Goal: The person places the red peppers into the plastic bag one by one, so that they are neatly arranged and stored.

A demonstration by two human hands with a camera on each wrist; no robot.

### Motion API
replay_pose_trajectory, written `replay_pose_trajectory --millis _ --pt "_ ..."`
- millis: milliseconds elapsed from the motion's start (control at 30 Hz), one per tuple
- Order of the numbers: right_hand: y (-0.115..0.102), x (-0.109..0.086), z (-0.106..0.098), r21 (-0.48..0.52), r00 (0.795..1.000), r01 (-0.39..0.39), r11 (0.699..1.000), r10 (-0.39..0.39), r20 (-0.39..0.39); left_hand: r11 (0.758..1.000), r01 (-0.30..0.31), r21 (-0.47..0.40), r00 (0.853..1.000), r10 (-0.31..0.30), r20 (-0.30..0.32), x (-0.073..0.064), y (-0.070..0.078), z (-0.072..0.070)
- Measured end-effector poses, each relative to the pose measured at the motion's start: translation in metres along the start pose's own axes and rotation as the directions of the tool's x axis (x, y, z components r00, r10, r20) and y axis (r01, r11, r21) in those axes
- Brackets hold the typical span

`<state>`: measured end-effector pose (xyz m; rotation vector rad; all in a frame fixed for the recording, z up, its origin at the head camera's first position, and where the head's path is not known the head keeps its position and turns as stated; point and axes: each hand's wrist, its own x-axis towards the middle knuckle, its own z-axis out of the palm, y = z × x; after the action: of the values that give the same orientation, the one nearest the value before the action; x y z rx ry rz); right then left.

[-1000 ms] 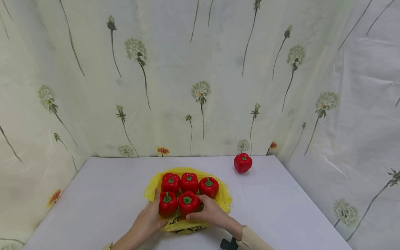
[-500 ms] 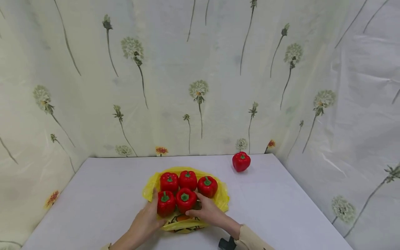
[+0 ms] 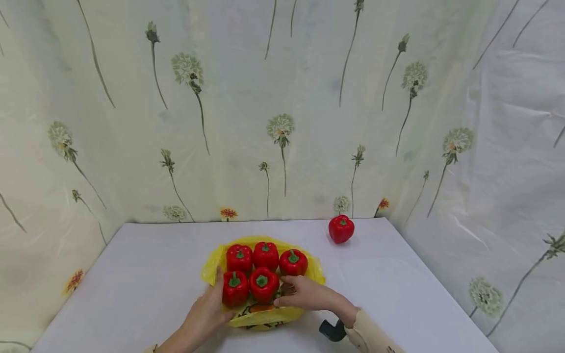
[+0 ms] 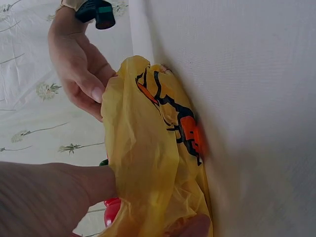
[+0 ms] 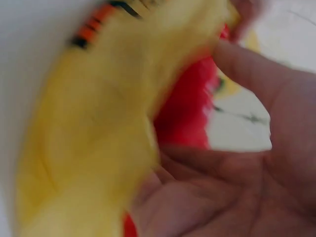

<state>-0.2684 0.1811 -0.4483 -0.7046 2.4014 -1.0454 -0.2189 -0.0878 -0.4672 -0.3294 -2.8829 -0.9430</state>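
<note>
A yellow plastic bag [image 3: 238, 321] with a black and orange print lies spread open on the table, holding several red bell peppers with green stems. At its left edge my left hand [image 3: 207, 306] grips the bag's wall beside the front left pepper [image 3: 235, 289]; bag film hides part of this hand in the left wrist view. My right hand [image 3: 306, 294] is at the bag's right front, thumb and fingers apart, just right of the front middle pepper [image 3: 264, 285]. In the right wrist view, blurred yellow film [image 5: 94, 128] overlaps its fingers, and nothing shows held.
One more red bell pepper [image 3: 341, 229] stands alone near the back right of the white table [image 3: 154, 264]. A dark wrist-worn device [image 3: 332, 330] sits at the right sleeve. Flower-printed cloth [image 3: 243, 122] walls the back and both sides.
My right hand has let go of the front middle pepper and drawn away to the right. That pepper now rests in the bag. The left hand keeps its place on the bag.
</note>
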Motion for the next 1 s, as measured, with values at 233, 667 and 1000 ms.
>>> replay_pose_trajectory --millis 233,667,1000 --pt "-0.009 -0.016 -0.020 -0.080 0.998 -0.019 0.997 0.023 0.059 1.000 -0.014 0.006 1.000 0.014 -0.005 -0.001 0.000 -0.003" --pt "-0.004 -0.022 -0.040 -0.091 0.995 0.045 0.995 -0.052 -0.082 1.000 0.007 0.003 1.000 -0.007 0.013 0.001 0.002 -0.002" --pt "0.003 -0.030 -0.055 -0.072 0.961 0.068 0.995 -0.084 -0.262 0.999 0.045 0.009 0.999 -0.045 0.026 0.002 0.004 -0.002"
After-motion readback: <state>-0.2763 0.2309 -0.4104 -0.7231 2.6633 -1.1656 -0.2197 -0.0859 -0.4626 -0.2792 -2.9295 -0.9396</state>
